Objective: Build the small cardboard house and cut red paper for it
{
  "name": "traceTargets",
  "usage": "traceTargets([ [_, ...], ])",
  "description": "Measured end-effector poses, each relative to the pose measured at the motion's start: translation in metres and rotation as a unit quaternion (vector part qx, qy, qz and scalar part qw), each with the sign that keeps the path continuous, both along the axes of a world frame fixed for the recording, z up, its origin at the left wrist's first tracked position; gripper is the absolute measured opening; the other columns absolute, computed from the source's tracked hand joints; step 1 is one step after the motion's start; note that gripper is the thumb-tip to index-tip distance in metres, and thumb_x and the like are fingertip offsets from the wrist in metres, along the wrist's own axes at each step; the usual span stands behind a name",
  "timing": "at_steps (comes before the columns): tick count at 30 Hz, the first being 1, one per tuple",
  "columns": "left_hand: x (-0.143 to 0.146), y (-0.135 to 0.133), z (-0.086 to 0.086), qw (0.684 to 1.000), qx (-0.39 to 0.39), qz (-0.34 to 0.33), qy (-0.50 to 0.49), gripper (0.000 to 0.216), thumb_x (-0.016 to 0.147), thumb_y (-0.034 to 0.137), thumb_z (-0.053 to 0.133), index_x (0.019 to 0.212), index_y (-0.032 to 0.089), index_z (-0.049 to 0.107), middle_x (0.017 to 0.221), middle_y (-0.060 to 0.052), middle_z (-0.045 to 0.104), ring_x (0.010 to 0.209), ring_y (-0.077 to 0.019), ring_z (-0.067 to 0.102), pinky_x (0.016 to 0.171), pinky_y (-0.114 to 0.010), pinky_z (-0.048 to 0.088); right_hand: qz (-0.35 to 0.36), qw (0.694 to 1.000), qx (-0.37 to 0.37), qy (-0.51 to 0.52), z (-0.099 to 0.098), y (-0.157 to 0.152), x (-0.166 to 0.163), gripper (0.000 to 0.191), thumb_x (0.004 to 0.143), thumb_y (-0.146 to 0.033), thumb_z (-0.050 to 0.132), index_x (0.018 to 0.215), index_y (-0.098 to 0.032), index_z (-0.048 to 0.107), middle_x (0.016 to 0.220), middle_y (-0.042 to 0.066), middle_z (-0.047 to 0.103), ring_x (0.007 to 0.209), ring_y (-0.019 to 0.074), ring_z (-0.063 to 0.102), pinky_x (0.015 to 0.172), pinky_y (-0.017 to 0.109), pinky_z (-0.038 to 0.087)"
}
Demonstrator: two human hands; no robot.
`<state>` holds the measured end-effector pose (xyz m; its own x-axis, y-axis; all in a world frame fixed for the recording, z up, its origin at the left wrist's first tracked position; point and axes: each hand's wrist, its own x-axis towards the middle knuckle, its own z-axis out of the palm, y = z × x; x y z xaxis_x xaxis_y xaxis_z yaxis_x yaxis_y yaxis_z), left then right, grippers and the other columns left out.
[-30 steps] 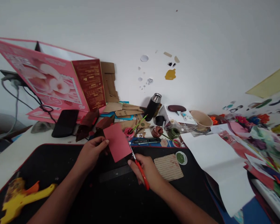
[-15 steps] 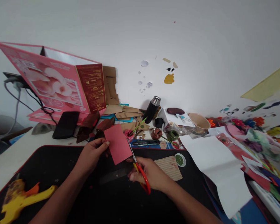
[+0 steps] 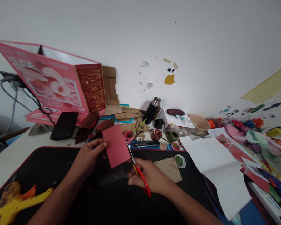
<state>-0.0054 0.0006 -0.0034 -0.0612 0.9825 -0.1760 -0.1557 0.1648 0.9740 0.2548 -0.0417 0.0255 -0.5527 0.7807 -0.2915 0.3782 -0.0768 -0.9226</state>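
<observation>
The left hand (image 3: 87, 157) pinched the red card (image 3: 115, 145) above the mat (image 3: 49, 168). The right hand (image 3: 150, 179) clenched the scissors (image 3: 138, 170), blades at the card's right edge. Holding the card taut would likely keep the cut straight.

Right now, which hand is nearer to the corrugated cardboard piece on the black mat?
Right. The right hand, holding scissors, is close beside the corrugated cardboard piece, on its left. The left hand holds the red paper farther left.
</observation>
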Motion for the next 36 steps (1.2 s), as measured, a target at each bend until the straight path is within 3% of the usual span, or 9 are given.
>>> traceTargets([
  [4, -0.003, 0.001, 0.001, 0.999, -0.017, 0.020, -0.027, 0.037, 0.060, 0.049, 0.089, 0.066, 0.018, 0.069, 0.058, 0.002, 0.059, 0.050, -0.0116, 0.051, 0.050, -0.024, 0.040, -0.001, 0.999, -0.034, 0.023, 0.000, 0.000, -0.003, 0.081, 0.074, -0.057, 0.088, 0.142, -0.022, 0.061, 0.105, 0.006, 0.075, 0.093, 0.0235, 0.071, 0.083, 0.034, 0.053],
  [11, -0.012, 0.003, 0.002, 0.998, 0.007, 0.059, -0.002, 0.033, 0.062, 0.047, 0.087, 0.067, 0.019, 0.070, 0.060, 0.002, 0.061, 0.051, -0.0116, 0.053, 0.052, -0.024, 0.042, -0.010, 0.996, -0.060, 0.062, -0.008, 0.000, -0.003, 0.087, 0.076, -0.064, 0.084, 0.145, -0.017, 0.058, 0.103, 0.008, 0.073, 0.093, 0.0228, 0.069, 0.085, 0.035, 0.052],
  [16, -0.009, 0.002, 0.001, 0.999, 0.017, 0.037, 0.033, 0.033, 0.067, 0.049, 0.084, 0.067, 0.019, 0.070, 0.059, 0.001, 0.062, 0.053, -0.0132, 0.053, 0.052, -0.024, 0.041, -0.011, 0.997, -0.062, 0.047, -0.011, -0.002, -0.003, 0.092, 0.073, -0.064, 0.086, 0.145, -0.015, 0.058, 0.104, 0.009, 0.072, 0.095, 0.0239, 0.068, 0.084, 0.036, 0.052],
  [20, -0.004, 0.001, -0.001, 0.998, 0.021, 0.023, 0.052, 0.034, 0.070, 0.052, 0.082, 0.069, 0.020, 0.071, 0.061, 0.001, 0.063, 0.055, -0.0143, 0.055, 0.054, -0.024, 0.042, -0.006, 0.998, -0.052, 0.047, -0.008, -0.001, -0.005, 0.080, 0.076, -0.060, 0.086, 0.138, -0.016, 0.061, 0.104, 0.008, 0.071, 0.092, 0.0229, 0.067, 0.081, 0.034, 0.052],
  [25, -0.003, -0.002, 0.002, 0.995, 0.035, -0.021, 0.089, 0.039, 0.073, 0.056, 0.078, 0.064, 0.020, 0.067, 0.056, 0.000, 0.060, 0.055, -0.0152, 0.053, 0.054, -0.025, 0.040, -0.007, 0.999, 0.005, 0.052, -0.009, 0.003, -0.006, 0.052, 0.082, -0.058, 0.081, 0.112, -0.016, 0.068, 0.097, 0.006, 0.070, 0.087, 0.0202, 0.066, 0.077, 0.030, 0.050],
  [28, -0.003, -0.003, 0.003, 0.994, 0.036, -0.032, 0.102, 0.040, 0.074, 0.059, 0.076, 0.067, 0.020, 0.068, 0.058, 0.000, 0.061, 0.056, -0.0162, 0.054, 0.055, -0.026, 0.041, -0.018, 0.999, 0.013, 0.049, -0.011, 0.005, -0.007, 0.050, 0.083, -0.061, 0.079, 0.104, -0.017, 0.067, 0.089, 0.003, 0.068, 0.079, 0.0174, 0.065, 0.071, 0.027, 0.050],
  [32, -0.002, -0.003, -0.001, 0.992, 0.033, -0.040, 0.111, 0.041, 0.076, 0.060, 0.075, 0.070, 0.020, 0.069, 0.062, -0.001, 0.062, 0.059, -0.0164, 0.054, 0.057, -0.026, 0.042, -0.041, 0.997, -0.043, 0.051, -0.012, 0.004, -0.011, 0.055, 0.083, -0.067, 0.075, 0.103, -0.017, 0.064, 0.075, -0.002, 0.061, 0.056, 0.0122, 0.061, 0.050, 0.021, 0.046],
  [36, -0.003, -0.003, -0.006, 0.994, 0.022, -0.035, 0.097, 0.041, 0.075, 0.060, 0.076, 0.073, 0.020, 0.070, 0.062, 0.000, 0.062, 0.058, -0.0159, 0.053, 0.056, -0.025, 0.041, -0.063, 0.995, -0.050, 0.062, -0.016, 0.003, -0.015, 0.056, 0.086, -0.070, 0.069, 0.102, -0.016, 0.065, 0.082, 0.002, 0.068, 0.047, 0.0082, 0.056, 0.042, 0.019, 0.042],
])
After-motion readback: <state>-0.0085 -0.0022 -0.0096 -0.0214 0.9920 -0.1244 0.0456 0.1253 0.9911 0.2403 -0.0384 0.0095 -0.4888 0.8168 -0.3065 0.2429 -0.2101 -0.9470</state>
